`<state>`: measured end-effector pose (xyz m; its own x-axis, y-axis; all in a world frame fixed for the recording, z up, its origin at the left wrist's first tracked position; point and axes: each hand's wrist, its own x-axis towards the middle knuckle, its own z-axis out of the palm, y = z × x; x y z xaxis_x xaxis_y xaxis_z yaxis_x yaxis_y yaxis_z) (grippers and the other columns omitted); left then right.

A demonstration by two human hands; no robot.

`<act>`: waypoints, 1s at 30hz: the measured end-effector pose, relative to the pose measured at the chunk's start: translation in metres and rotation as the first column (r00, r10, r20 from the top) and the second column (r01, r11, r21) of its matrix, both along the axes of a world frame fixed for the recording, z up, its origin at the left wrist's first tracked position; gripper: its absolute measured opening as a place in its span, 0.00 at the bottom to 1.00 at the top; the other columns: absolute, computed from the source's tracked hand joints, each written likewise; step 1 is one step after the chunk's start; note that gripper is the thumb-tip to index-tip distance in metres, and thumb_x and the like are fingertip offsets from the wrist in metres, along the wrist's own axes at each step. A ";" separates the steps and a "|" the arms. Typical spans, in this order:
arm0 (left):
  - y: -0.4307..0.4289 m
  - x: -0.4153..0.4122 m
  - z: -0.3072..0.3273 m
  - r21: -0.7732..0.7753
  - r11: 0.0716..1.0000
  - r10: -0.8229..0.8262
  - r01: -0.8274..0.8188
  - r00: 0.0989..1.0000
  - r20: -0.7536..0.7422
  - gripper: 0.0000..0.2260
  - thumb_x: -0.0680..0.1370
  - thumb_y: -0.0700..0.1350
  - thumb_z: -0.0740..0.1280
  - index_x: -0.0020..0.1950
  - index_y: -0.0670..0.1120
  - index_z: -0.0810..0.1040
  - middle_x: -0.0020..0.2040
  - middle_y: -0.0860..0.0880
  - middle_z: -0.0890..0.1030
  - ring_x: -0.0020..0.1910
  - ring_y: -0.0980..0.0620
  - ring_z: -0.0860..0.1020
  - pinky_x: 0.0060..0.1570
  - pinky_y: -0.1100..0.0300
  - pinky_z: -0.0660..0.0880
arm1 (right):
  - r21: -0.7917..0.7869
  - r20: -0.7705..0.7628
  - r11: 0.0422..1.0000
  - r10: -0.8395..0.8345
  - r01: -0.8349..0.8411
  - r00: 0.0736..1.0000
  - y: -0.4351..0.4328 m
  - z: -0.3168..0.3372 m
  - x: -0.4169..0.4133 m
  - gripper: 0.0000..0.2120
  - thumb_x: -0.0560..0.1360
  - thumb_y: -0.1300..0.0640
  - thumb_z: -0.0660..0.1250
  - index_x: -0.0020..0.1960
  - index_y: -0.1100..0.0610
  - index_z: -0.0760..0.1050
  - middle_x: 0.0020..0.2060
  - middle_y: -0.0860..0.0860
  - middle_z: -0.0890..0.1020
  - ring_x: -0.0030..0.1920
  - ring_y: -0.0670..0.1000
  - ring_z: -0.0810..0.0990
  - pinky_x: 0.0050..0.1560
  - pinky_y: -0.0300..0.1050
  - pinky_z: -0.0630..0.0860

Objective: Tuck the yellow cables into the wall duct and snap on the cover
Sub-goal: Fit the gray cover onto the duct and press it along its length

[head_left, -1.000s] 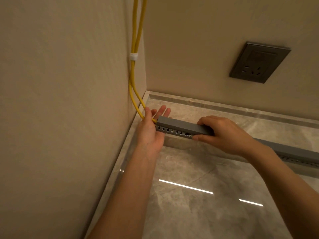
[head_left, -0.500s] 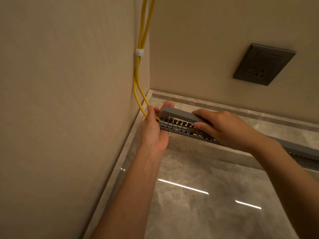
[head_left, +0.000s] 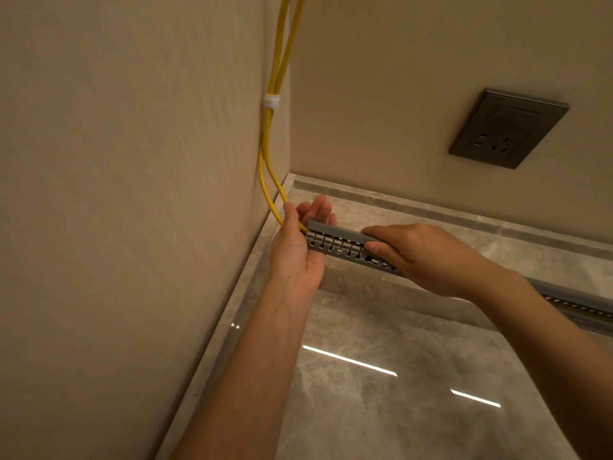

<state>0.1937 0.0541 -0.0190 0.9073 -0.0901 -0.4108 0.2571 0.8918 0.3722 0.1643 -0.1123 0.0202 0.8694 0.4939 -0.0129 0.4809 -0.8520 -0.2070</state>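
**Two hands at the end of the slotted duct, two yellow cables running in**

Two yellow cables (head_left: 277, 78) hang down the corner where the left wall meets the far wall, bound together by one white clip (head_left: 271, 101). Below the clip they part slightly, curve right and enter the left end of the single grey duct (head_left: 335, 249), which runs from the corner off to the right edge of the view, its near side cut with a row of slots. A grey cover (head_left: 338, 232) lies along the top of the duct at its left end.

The left hand (head_left: 298, 247) sits at the duct's left end; its grip is loosely apart, fingers spread behind the duct end and thumb lying against the cables where they go in. The right hand (head_left: 421, 257) is just to the right, its grip clamped on the cover and duct, fingers over the top and thumb on the slotted near side.

One dark socket plate (head_left: 509, 127) is on the far wall, well right of the cables. Two bright light streaks reflect in the glossy stone floor (head_left: 398, 410) below.
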 end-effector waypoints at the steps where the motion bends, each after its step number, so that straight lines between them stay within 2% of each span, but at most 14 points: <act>1: -0.001 0.000 0.000 -0.005 1.000 0.005 -0.005 1.000 -0.010 0.13 0.81 0.50 0.56 0.43 0.43 0.71 0.33 0.46 0.84 0.30 0.53 0.83 0.44 0.55 0.79 | 0.011 0.002 1.000 0.005 -0.005 1.000 0.001 0.000 0.000 0.20 0.78 0.43 0.46 0.62 0.48 0.69 0.49 0.49 0.80 0.44 0.52 0.77 0.42 0.51 0.75; 7: 0.000 0.003 0.001 -0.003 1.000 0.009 -0.009 0.998 -0.058 0.13 0.81 0.50 0.57 0.42 0.43 0.71 0.31 0.46 0.84 0.29 0.53 0.82 0.42 0.54 0.78 | 0.048 0.085 0.999 0.014 -0.018 0.996 0.003 0.002 -0.005 0.23 0.77 0.43 0.46 0.62 0.51 0.71 0.48 0.49 0.78 0.43 0.51 0.76 0.39 0.48 0.75; 12: -0.002 0.004 0.003 0.010 1.000 0.017 -0.016 0.997 -0.072 0.14 0.81 0.50 0.56 0.43 0.43 0.72 0.28 0.47 0.83 0.26 0.54 0.81 0.46 0.55 0.77 | 0.061 0.128 0.998 0.019 -0.028 0.992 0.004 0.006 -0.007 0.27 0.75 0.40 0.42 0.61 0.51 0.72 0.47 0.50 0.79 0.42 0.52 0.77 0.37 0.46 0.72; 17: -0.001 0.003 0.003 0.021 0.999 -0.026 0.027 0.999 -0.032 0.15 0.81 0.51 0.53 0.47 0.42 0.74 0.33 0.48 0.85 0.33 0.53 0.84 0.42 0.56 0.77 | 0.059 0.106 0.998 0.014 -0.020 0.994 0.003 0.006 -0.006 0.22 0.78 0.45 0.48 0.63 0.52 0.71 0.49 0.51 0.79 0.44 0.53 0.77 0.40 0.49 0.74; 23: 0.000 0.002 0.007 0.013 1.000 -0.021 0.022 0.997 -0.070 0.14 0.81 0.50 0.55 0.44 0.42 0.73 0.29 0.48 0.83 0.28 0.54 0.82 0.43 0.56 0.77 | 0.084 0.064 0.996 0.023 -0.028 0.998 0.003 0.008 -0.009 0.19 0.78 0.46 0.51 0.62 0.52 0.72 0.47 0.51 0.79 0.43 0.52 0.77 0.42 0.53 0.75; 28: -0.002 0.004 0.011 0.038 0.999 -0.006 0.010 0.995 -0.104 0.14 0.81 0.50 0.56 0.42 0.42 0.72 0.25 0.48 0.81 0.24 0.54 0.80 0.43 0.57 0.76 | 0.086 0.059 0.996 0.019 -0.024 0.998 0.002 0.008 -0.008 0.18 0.77 0.45 0.55 0.63 0.51 0.71 0.46 0.49 0.79 0.43 0.50 0.77 0.40 0.46 0.73; 30: -0.002 0.004 0.013 -0.016 1.000 -0.008 0.006 0.993 -0.119 0.15 0.81 0.50 0.57 0.40 0.42 0.72 0.23 0.48 0.78 0.22 0.53 0.77 0.38 0.59 0.77 | 0.078 0.104 0.997 0.002 -0.011 0.995 0.004 0.009 -0.009 0.20 0.76 0.44 0.58 0.65 0.51 0.70 0.47 0.50 0.80 0.43 0.50 0.78 0.37 0.43 0.71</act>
